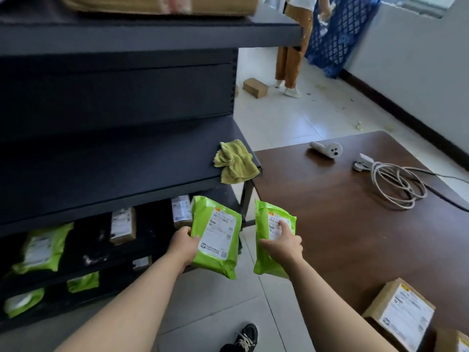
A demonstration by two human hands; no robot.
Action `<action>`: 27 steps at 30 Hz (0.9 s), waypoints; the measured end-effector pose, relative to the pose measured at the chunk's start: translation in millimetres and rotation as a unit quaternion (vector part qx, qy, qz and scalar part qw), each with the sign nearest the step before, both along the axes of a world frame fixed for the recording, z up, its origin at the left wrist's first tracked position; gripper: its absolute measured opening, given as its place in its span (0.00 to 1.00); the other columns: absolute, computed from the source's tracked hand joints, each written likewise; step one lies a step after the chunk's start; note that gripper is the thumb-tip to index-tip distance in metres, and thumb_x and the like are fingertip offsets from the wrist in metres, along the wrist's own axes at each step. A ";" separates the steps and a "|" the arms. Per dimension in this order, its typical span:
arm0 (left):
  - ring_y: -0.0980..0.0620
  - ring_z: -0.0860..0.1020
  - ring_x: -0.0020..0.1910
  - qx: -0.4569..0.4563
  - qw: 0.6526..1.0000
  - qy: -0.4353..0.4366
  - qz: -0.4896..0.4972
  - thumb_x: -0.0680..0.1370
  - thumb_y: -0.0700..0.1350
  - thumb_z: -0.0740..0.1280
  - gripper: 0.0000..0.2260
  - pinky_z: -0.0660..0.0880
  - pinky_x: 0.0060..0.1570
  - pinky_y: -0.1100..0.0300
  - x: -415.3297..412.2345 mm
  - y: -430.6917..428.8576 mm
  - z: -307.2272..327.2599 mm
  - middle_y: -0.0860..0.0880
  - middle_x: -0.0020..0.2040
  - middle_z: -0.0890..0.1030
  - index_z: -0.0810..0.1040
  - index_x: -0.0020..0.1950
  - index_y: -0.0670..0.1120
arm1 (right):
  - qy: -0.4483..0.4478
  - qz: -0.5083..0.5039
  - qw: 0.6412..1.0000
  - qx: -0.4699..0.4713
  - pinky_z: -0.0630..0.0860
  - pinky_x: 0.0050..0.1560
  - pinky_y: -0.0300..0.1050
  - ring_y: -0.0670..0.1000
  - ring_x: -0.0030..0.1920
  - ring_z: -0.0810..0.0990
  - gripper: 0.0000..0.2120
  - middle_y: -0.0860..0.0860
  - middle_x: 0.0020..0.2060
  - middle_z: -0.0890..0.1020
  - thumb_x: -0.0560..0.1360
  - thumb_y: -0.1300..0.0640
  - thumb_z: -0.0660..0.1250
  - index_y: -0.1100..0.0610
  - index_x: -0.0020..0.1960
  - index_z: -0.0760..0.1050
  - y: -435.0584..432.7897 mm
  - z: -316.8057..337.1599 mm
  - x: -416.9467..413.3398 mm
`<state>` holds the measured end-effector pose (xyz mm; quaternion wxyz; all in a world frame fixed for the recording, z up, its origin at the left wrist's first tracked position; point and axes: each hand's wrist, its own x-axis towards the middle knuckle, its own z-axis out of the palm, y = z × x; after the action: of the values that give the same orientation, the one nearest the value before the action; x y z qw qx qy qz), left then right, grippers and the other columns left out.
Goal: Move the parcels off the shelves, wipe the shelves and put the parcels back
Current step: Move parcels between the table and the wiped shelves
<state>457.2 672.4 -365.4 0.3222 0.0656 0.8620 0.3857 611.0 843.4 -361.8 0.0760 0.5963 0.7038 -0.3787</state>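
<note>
My left hand grips a green parcel with a white label by its left edge, in the air in front of the dark shelf unit. My right hand holds a second green parcel, forefinger laid across its label, just off the brown table's left edge. The middle shelf is bare except for a crumpled yellow-green cloth at its right end. Lower shelves hold several green parcels and small cardboard boxes.
The brown table on the right carries a white handheld scanner, a coiled white cable and labelled cardboard boxes at its near corner. A large box lies on the top shelf. Another person stands beyond, by a blue pallet.
</note>
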 end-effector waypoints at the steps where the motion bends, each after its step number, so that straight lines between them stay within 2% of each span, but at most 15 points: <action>1: 0.46 0.76 0.42 -0.001 1.000 0.005 0.009 0.78 0.38 0.62 0.07 0.68 0.40 0.58 -2.5 -16.3 2.3 0.38 0.50 0.81 0.77 0.53 0.38 | -0.001 0.011 1.000 -0.001 0.66 0.66 0.55 0.61 0.63 0.68 0.44 0.59 0.63 0.65 0.66 0.41 0.70 0.40 0.75 0.51 -13.6 2.6 -6.0; 7: 0.44 0.77 0.42 -0.010 0.996 0.037 0.079 0.78 0.40 0.62 0.06 0.68 0.38 0.57 -19.2 -122.7 18.5 0.41 0.47 0.80 0.77 0.51 0.40 | 0.059 0.095 0.994 -0.008 0.72 0.63 0.56 0.61 0.62 0.72 0.41 0.58 0.62 0.72 0.64 0.45 0.71 0.44 0.73 0.58 -105.3 21.7 -48.0; 11: 0.46 0.74 0.42 -0.024 0.987 0.076 0.136 0.78 0.41 0.63 0.04 0.68 0.38 0.57 -29.8 -193.9 31.4 0.47 0.41 0.78 0.73 0.43 0.47 | 0.072 0.140 0.988 -0.009 0.70 0.65 0.55 0.61 0.63 0.70 0.40 0.60 0.64 0.67 0.66 0.45 0.72 0.42 0.73 0.58 -166.5 39.4 -82.7; 13: 0.45 0.76 0.46 -0.034 0.984 0.083 0.154 0.79 0.41 0.62 0.05 0.70 0.42 0.57 -36.0 -225.6 38.8 0.44 0.49 0.79 0.76 0.52 0.45 | 0.074 0.168 0.983 0.002 0.71 0.63 0.52 0.61 0.62 0.70 0.38 0.59 0.64 0.66 0.66 0.45 0.72 0.42 0.72 0.59 -191.9 48.2 -100.8; 15: 0.42 0.76 0.54 -0.042 0.980 0.082 0.178 0.79 0.42 0.61 0.13 0.72 0.49 0.56 -42.9 -255.3 44.3 0.41 0.59 0.78 0.74 0.63 0.41 | 0.082 0.194 0.978 0.006 0.71 0.62 0.51 0.60 0.61 0.70 0.37 0.58 0.63 0.67 0.66 0.45 0.72 0.41 0.71 0.60 -215.1 56.4 -118.3; 18: 0.41 0.75 0.59 -0.039 0.971 0.090 0.219 0.80 0.42 0.61 0.17 0.71 0.55 0.55 -51.6 -301.2 53.4 0.40 0.63 0.76 0.71 0.68 0.39 | 0.103 0.235 0.967 0.004 0.72 0.61 0.51 0.57 0.57 0.70 0.37 0.56 0.60 0.67 0.66 0.45 0.72 0.41 0.72 0.59 -250.7 69.1 -144.6; 20: 0.42 0.76 0.55 -0.027 0.964 0.098 0.246 0.80 0.41 0.60 0.15 0.73 0.53 0.54 -57.9 -327.1 57.7 0.39 0.61 0.78 0.74 0.65 0.39 | 0.118 0.263 0.957 0.001 0.73 0.58 0.50 0.54 0.53 0.70 0.37 0.55 0.59 0.67 0.66 0.45 0.72 0.41 0.72 0.60 -271.0 77.1 -161.3; 23: 0.42 0.77 0.50 -0.002 0.951 0.111 0.287 0.80 0.40 0.59 0.12 0.73 0.48 0.54 -65.8 -358.4 66.6 0.39 0.56 0.79 0.77 0.59 0.39 | 0.128 0.307 0.943 0.002 0.74 0.60 0.54 0.57 0.58 0.73 0.39 0.57 0.61 0.69 0.65 0.44 0.72 0.41 0.72 0.59 -298.1 86.8 -187.5; 25: 0.43 0.77 0.44 0.014 0.941 0.120 0.315 0.79 0.39 0.59 0.09 0.72 0.41 0.55 -72.1 -378.1 71.0 0.40 0.49 0.80 0.78 0.52 0.40 | 0.126 0.332 0.935 0.010 0.73 0.62 0.56 0.59 0.61 0.70 0.39 0.57 0.63 0.66 0.66 0.44 0.72 0.41 0.73 0.57 -316.2 93.7 -206.3; 27: 0.48 0.74 0.35 0.015 0.930 0.129 0.344 0.79 0.39 0.59 0.08 0.68 0.32 0.58 -78.9 -399.7 75.8 0.42 0.42 0.79 0.76 0.44 0.42 | 0.132 0.360 0.924 0.010 0.72 0.63 0.57 0.60 0.62 0.69 0.40 0.57 0.64 0.65 0.66 0.44 0.72 0.41 0.74 0.56 -336.6 99.6 -228.2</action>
<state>378.3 272.7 -289.6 0.0547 -0.1811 0.8599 0.4742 382.8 506.8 -262.1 0.1079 0.2486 0.8782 -0.3941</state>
